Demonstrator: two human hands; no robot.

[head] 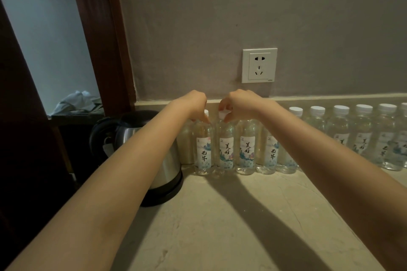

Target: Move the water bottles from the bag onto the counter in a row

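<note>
Both forearms (123, 182) reach over the counter (220, 226) toward its back edge.

Left hand (195, 104): fingers curled, pinching the neck of the end bottle (203, 152) just under its white cap.

Right hand (236, 103): fingers curled round the cap of the next bottle (226, 149).

Both bottles are upright, bases on the counter, touching or nearly touching each other. I cannot tell which.

Row (317, 121): the two held bottles form its left end. It runs along the back edge to the right border of the view, all bottles upright, white caps up, labels facing me, packed side by side.

Kettle (158, 160): steel with a black base, at the counter's left edge just beside the end bottle. My left forearm crosses in front of it.

Socket (259, 65): white, on the grey wall (330, 28) above the row, up and to the right of my right hand.
</note>
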